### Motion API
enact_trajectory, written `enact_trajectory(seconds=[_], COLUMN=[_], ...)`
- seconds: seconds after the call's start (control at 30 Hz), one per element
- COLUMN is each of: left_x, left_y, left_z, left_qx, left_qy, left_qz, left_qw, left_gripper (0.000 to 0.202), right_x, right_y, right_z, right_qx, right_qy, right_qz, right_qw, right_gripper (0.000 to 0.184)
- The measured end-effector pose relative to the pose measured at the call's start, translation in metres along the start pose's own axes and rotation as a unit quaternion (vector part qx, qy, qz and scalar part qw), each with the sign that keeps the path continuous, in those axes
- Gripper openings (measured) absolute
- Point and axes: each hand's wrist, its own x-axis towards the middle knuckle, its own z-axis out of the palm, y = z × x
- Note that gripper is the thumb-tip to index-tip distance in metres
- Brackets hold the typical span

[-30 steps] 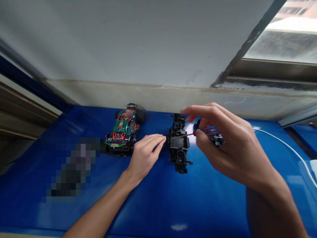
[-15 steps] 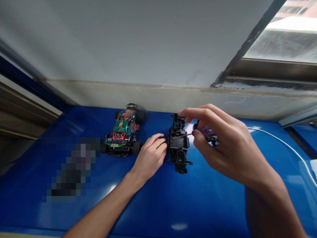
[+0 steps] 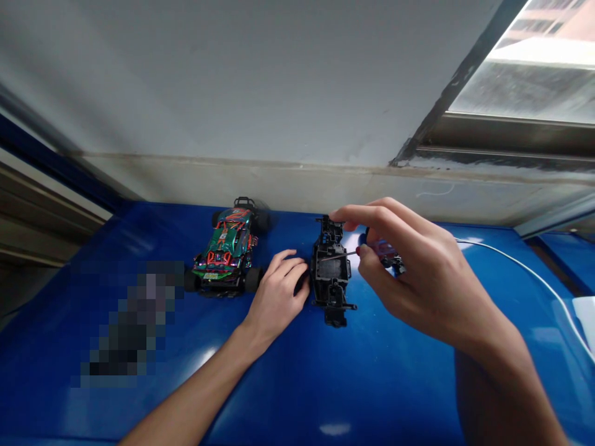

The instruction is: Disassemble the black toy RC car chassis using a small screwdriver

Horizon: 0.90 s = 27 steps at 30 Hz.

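Note:
A black toy-car chassis (image 3: 332,269) lies lengthwise on the blue table. My right hand (image 3: 413,266) is closed around a screwdriver (image 3: 341,255); its thin shaft points left across the chassis tray, and the fingers cover most of the handle. My right forefinger reaches to the chassis's far end. Close by its left side rests my left hand (image 3: 277,291), fingers apart and slightly bent. Something dark and round shows between its fingers and thumb, too hidden to name. A green and orange toy car (image 3: 227,244) with black wheels stands left of that hand.
Partly hidden behind my right hand are dark small parts (image 3: 394,263). A white cable (image 3: 525,266) curves along the right of the blue table (image 3: 288,384). A pixelated dark object (image 3: 132,322) lies at the left. The wall (image 3: 260,99) borders the far edge.
The view has shifted slightly, so everything sits a little further left. My left thumb side has opened a bit from the chassis, showing a dark shape. The screwdriver stays over the chassis.

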Motion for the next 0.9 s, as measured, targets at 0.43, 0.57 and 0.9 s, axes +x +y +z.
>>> enact_trajectory(seconds=[0.43, 0.57, 0.9], left_x=[0.000, 0.003, 0.007], left_y=[0.005, 0.012, 0.011], left_z=[0.000, -0.014, -0.024], left_qx=[-0.049, -0.130, -0.178], left_qy=[-0.008, -0.009, -0.110], left_qz=[-0.076, -0.096, 0.012], left_qw=[0.996, 0.987, 0.978], left_gripper=[0.050, 0.056, 0.060], right_x=[-0.004, -0.003, -0.002], right_y=[0.005, 0.006, 0.004], right_z=[-0.001, 0.005, 0.018], right_qx=[0.009, 0.028, -0.001], right_qy=[-0.052, -0.089, -0.175], right_qz=[0.035, 0.042, 0.046], right_qw=[0.998, 0.995, 0.984], right_gripper=[0.054, 0.057, 0.065])
